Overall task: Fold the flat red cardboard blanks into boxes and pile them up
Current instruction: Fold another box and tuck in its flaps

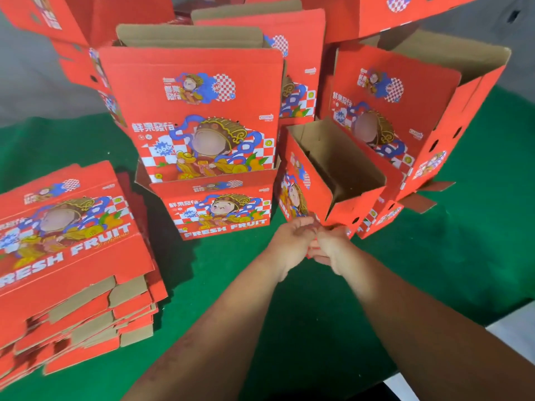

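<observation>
A half-formed red box (333, 180) stands tilted right of centre, its brown inside showing through the open top. My left hand (295, 235) and my right hand (330, 244) meet at its lower near corner, both closed on a red flap there. A thick stack of flat red blanks (66, 256) lies at the left. Folded boxes are piled behind: a small one (220, 209) in front of a tall one (197, 111), and another open one (405, 117) at the right.
The work surface is covered in green cloth (434, 270). More red boxes (405, 13) hang overhead at the top edge and lean at the back left. A pale floor strip (515, 328) shows at the lower right.
</observation>
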Demonstrator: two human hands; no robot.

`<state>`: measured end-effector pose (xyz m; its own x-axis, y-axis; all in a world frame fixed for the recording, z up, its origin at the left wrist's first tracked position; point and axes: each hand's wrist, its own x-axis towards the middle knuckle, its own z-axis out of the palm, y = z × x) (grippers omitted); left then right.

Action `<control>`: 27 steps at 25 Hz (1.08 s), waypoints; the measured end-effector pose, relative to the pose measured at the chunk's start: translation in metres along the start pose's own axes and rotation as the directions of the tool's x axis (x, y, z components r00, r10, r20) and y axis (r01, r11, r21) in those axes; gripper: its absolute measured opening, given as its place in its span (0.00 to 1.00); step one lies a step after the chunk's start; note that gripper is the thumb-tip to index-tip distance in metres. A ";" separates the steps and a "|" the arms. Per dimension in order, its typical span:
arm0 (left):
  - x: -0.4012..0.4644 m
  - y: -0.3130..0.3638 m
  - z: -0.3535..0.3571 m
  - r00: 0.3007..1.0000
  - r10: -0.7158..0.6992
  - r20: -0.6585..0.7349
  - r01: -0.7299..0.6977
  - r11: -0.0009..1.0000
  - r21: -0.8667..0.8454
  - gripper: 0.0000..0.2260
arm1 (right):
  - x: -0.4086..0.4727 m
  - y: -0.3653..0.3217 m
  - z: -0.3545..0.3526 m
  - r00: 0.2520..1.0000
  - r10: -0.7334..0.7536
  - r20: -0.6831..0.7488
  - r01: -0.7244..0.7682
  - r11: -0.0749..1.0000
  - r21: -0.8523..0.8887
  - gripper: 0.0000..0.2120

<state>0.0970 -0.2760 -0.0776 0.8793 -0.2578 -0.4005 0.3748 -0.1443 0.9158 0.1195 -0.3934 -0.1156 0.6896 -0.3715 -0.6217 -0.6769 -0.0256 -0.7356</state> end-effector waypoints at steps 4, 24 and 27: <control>-0.008 -0.015 -0.030 0.973 0.010 -0.231 -0.050 0.985 -0.165 0.09 | -0.030 0.011 0.055 0.997 0.066 0.046 -0.076 0.961 0.267 0.22; -0.126 -0.109 -0.198 0.595 0.568 -0.569 0.382 0.422 0.822 0.18 | -0.129 -0.005 0.211 0.749 -0.117 0.652 0.269 0.954 -0.137 0.10; -0.133 -0.138 -0.146 0.504 0.678 -0.535 0.251 0.477 0.842 0.21 | -0.118 -0.010 0.194 0.724 -0.132 0.677 0.213 0.976 -0.037 0.08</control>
<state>-0.0284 -0.0827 -0.1465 0.8546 0.2828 0.4355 0.1517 -0.9381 0.3114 0.0944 -0.1693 -0.0870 0.7630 0.3628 -0.5351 -0.5236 -0.1386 -0.8406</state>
